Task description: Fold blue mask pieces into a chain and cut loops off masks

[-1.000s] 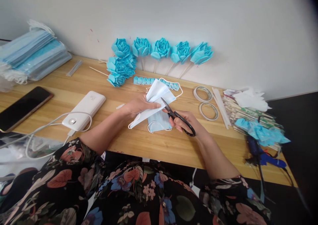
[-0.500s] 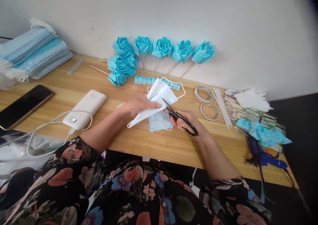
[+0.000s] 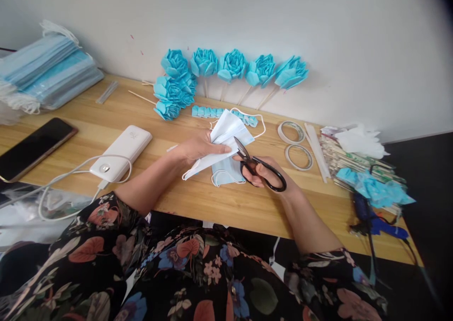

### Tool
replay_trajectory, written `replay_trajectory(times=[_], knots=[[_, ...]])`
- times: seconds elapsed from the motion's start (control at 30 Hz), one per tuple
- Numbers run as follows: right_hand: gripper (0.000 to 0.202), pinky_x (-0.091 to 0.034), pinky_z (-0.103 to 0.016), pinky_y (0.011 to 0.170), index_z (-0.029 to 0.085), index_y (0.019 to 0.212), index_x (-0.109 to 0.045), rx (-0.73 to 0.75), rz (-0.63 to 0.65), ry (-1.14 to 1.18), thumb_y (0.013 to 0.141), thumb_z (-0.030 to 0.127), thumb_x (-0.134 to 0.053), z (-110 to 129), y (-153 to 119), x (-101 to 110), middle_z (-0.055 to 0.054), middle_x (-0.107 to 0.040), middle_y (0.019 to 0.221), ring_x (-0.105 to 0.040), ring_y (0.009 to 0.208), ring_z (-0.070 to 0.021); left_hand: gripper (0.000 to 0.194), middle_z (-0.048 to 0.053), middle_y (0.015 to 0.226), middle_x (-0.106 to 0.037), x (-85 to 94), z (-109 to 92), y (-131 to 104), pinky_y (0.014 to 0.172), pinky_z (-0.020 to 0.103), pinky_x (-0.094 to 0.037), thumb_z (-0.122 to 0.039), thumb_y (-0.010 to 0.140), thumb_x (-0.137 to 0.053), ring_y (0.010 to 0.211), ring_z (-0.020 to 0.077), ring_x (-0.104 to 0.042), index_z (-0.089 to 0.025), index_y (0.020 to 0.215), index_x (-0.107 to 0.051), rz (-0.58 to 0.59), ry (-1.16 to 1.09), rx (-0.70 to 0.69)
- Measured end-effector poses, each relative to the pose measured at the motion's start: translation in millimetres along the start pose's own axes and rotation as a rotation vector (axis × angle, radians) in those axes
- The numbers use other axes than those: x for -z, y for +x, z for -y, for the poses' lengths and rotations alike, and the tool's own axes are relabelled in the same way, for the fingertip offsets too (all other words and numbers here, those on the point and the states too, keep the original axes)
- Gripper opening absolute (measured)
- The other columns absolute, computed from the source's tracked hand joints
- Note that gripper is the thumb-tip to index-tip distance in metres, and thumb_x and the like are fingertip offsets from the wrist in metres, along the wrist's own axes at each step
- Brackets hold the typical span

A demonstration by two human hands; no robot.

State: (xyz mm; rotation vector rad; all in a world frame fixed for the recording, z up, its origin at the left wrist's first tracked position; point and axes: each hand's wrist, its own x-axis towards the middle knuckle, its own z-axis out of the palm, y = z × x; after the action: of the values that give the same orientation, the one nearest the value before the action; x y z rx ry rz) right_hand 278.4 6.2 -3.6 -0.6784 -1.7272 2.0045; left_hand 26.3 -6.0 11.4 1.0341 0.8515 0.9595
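Thumb on top, my left hand point(image 3: 200, 147) is closed on a pale blue face mask point(image 3: 231, 128) with white ear loops, held above the table. My right hand point(image 3: 264, 170) grips black-handled scissors point(image 3: 250, 160). The scissor handles are spread, and the blades are at the mask's right side; part of them is hidden, so I cannot tell how far they reach into the fabric. Under the held mask another blue mask point(image 3: 228, 170) lies on the table, partly covered. Just behind, a row of small folded blue pieces point(image 3: 208, 112) is partly hidden by the held mask.
Blue fabric flowers point(image 3: 231, 65) on sticks lean along the wall. Masks point(image 3: 49, 71) are stacked at far left, near a phone point(image 3: 37, 146) and a cabled power bank point(image 3: 122, 153). On the right are tape rolls point(image 3: 299, 157), white strips point(image 3: 317, 153), and a blue glue gun point(image 3: 380, 227).
The scissors' handles have spread wider apart in my right hand, and the blades have opened. The left hand keeps its hold on the mask. The view has shifted slightly.
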Motion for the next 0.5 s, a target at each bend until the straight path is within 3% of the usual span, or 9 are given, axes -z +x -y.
replay_trajectory(times=[0.13,0.5], knots=[[0.062,-0.026,-0.021,0.041,0.016,0.132,-0.063,-0.005,-0.002,-0.010,0.090,0.061,-0.059,-0.9,-0.5,0.9,0.000,-0.052,0.073,-0.033,0.049,-0.0058,0.039,0.014,0.096,-0.078,0.9,0.1,0.0,0.083,0.038,-0.060,-0.034,0.066,-0.088,0.089,0.0254,-0.073,-0.011,0.094,-0.076,0.053,-0.035,0.075],[0.062,-0.024,-0.021,0.038,0.014,0.131,-0.064,-0.016,-0.012,-0.047,0.090,0.061,-0.061,2.3,0.7,0.3,0.003,-0.050,0.068,-0.030,0.043,-0.0037,0.036,0.013,0.094,-0.077,2.5,4.7,2.9,0.077,0.034,-0.060,-0.031,0.066,-0.088,0.080,0.0227,-0.072,-0.011,0.092,-0.076,0.043,-0.052,0.047]])
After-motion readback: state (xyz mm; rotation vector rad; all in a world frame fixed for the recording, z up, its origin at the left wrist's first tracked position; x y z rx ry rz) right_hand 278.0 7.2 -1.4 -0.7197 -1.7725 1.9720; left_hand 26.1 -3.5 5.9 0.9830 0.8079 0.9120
